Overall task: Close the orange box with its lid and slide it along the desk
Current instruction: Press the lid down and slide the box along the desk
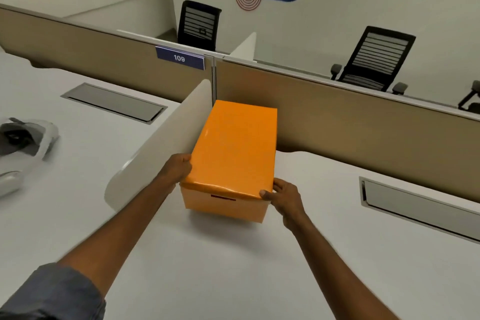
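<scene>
The orange box (223,205) stands on the white desk (233,267), its far end close to the tan partition. Its orange lid (233,148) lies on top and covers the whole opening. My left hand (178,167) grips the lid's near left corner, fingers curled over the edge. My right hand (283,196) holds the near right corner, thumb on the lid's front edge and fingers down the side. A small dark red mark shows on the box's front face.
A white curved divider (161,143) rises just left of the box. The tan partition (363,132) runs behind it. Grey cable hatches (114,102) (415,205) sit in the desk. A white headset (23,140) lies far left. Black chairs (374,60) stand beyond.
</scene>
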